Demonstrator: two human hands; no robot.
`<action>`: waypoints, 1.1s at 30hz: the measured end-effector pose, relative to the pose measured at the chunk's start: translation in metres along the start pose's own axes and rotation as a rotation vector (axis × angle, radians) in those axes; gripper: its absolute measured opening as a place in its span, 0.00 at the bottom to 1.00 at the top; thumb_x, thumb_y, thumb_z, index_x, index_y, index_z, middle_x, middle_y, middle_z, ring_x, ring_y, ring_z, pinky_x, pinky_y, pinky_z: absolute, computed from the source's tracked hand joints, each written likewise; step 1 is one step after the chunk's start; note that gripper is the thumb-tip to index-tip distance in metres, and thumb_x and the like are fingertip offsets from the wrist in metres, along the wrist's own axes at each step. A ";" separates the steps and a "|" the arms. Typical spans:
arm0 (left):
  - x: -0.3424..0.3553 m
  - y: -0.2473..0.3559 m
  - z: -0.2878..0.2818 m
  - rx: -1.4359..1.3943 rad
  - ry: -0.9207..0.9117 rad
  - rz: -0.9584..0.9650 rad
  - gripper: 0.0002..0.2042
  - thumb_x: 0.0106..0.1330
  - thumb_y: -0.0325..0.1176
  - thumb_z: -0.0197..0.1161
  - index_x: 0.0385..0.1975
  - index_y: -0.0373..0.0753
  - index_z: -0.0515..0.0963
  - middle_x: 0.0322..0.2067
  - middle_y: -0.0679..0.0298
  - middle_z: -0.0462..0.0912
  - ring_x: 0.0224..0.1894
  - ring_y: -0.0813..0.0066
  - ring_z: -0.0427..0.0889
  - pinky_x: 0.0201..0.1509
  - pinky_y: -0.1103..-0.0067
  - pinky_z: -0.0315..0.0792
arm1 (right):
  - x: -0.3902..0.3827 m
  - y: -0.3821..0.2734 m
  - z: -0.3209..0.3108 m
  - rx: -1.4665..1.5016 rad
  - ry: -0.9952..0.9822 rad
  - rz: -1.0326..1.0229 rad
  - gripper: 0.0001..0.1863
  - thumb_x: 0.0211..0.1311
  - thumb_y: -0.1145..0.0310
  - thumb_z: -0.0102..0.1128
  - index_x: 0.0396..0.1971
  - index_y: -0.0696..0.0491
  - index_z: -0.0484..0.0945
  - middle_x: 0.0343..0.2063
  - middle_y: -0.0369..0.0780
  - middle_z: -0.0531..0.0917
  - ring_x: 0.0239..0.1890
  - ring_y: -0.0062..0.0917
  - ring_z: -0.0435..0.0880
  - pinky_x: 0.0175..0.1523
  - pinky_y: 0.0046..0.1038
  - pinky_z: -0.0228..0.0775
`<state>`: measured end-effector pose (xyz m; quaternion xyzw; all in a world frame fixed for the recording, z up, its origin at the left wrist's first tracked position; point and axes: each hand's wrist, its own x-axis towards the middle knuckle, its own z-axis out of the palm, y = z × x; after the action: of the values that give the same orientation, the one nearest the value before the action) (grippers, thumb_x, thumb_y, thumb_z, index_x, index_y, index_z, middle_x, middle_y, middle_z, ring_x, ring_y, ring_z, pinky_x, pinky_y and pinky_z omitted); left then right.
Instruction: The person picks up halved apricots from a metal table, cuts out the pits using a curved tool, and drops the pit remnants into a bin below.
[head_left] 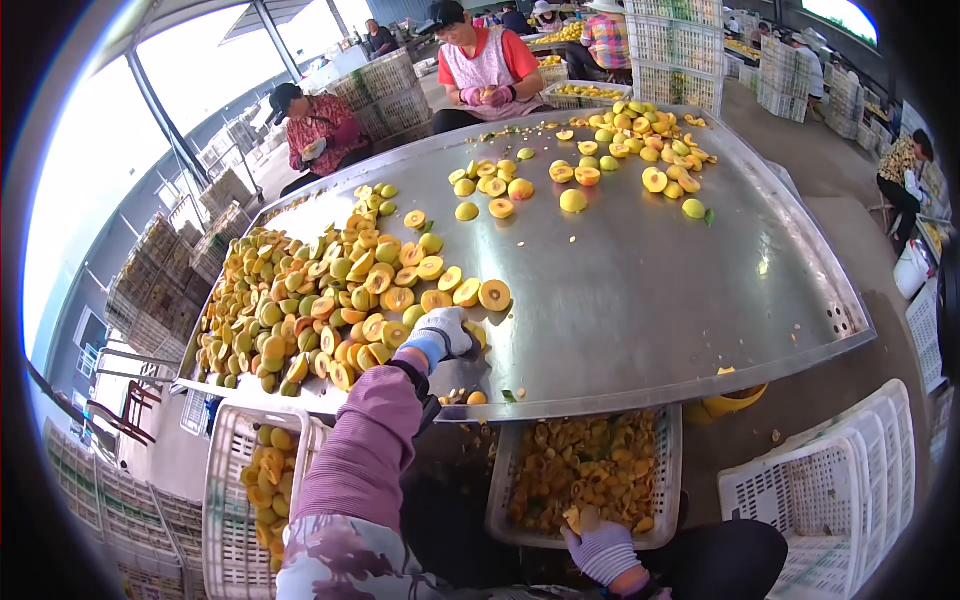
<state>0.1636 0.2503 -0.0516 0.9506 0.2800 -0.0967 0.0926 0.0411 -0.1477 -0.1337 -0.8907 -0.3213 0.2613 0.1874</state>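
Observation:
My left hand (443,334), in a white and grey glove, reaches over the near edge of the metal table (640,290). Its fingers curl against a yellow peach half (477,334), which they partly hide. Left of it spreads a heap of halved peaches (310,290), many with cut faces up. Low over a white crate (674,470) of peach scraps (570,470), my right hand (604,552) wears a striped glove. Its fingers are closed on a small orange-brown peach piece (573,519), whose exact shape is blurred.
More peaches (640,140) lie at the table's far side, near a seated co-worker (488,70) in pink gloves. Another person (325,135) sits at the far left. A crate of peach pieces (222,500) stands at my left, a white crate (830,490) at my right.

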 end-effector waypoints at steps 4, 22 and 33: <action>-0.054 -0.011 -0.012 -0.375 -0.038 0.076 0.23 0.48 0.31 0.61 0.49 0.38 0.75 0.39 0.52 0.82 0.42 0.64 0.82 0.45 0.73 0.76 | -0.007 -0.008 0.000 0.041 0.194 -0.096 0.23 0.57 0.54 0.59 0.35 0.60 0.68 0.15 0.49 0.78 0.18 0.44 0.79 0.23 0.42 0.71; -0.254 0.066 0.098 -2.104 -0.304 0.034 0.21 0.67 0.47 0.56 0.51 0.37 0.68 0.42 0.57 0.80 0.42 0.65 0.81 0.43 0.71 0.77 | -0.037 -0.050 -0.034 0.131 0.689 -0.260 0.18 0.55 0.60 0.61 0.36 0.55 0.66 0.13 0.44 0.76 0.15 0.41 0.77 0.19 0.39 0.67; -0.272 0.046 0.107 -2.067 -0.421 -0.086 0.26 0.69 0.58 0.44 0.48 0.39 0.71 0.41 0.55 0.80 0.37 0.60 0.81 0.32 0.73 0.75 | 0.078 -0.041 -0.228 -0.203 0.752 -0.168 0.16 0.60 0.61 0.53 0.45 0.50 0.64 0.21 0.49 0.80 0.26 0.48 0.80 0.32 0.48 0.70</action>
<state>-0.0489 0.0475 -0.0855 0.3626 0.2380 0.0226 0.9008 0.2068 -0.1038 0.0407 -0.9088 -0.3262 -0.1325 0.2238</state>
